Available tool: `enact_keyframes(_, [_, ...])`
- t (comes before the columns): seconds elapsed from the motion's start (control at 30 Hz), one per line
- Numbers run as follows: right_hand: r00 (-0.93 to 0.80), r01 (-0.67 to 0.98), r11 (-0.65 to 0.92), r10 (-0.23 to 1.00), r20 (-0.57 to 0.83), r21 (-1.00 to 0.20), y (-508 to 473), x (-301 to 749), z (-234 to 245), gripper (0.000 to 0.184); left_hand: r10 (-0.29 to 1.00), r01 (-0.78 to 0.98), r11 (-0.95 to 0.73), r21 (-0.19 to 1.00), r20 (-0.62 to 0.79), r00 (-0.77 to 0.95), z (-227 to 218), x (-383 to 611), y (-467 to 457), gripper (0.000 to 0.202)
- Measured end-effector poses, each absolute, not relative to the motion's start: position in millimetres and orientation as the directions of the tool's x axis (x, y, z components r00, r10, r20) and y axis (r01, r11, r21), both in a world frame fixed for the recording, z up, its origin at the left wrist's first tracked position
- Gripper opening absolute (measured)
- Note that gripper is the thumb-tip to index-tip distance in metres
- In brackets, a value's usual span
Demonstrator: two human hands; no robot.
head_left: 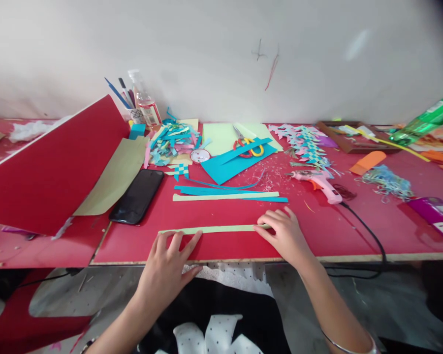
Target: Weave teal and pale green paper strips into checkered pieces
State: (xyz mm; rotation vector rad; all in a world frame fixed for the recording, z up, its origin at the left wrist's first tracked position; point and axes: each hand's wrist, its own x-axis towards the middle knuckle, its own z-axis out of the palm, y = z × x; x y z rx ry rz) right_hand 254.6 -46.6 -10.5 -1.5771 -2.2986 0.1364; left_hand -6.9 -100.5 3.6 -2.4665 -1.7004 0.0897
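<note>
A long pale green paper strip lies flat near the front edge of the red table. My left hand rests flat on the strip's left end, fingers stretched out. My right hand presses fingertips on the strip's right end, fingers spread. Just beyond lie another pale green strip and blue strips.
A black phone lies left of centre beside a large red sheet and beige paper. Scissors sit on blue card. A pink glue gun with a black cord lies at right. Woven paper pieces, scraps and a bottle stand behind.
</note>
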Motion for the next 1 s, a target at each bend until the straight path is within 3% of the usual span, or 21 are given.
enact_keyframes(0.73, [-0.128,0.899,0.238,0.945,0.3,-0.369,-51,287,-22,0.017,0.935,0.924,-0.342,-0.172,0.033,0.352,8,-6,-102,0.058])
enact_keyframes(1.0, [-0.217,0.846,0.354,0.912,0.349,-0.399,-56,281,-18,0.01,0.886,0.904,-0.425,-0.049,0.183,0.427,13,13,-78,0.039])
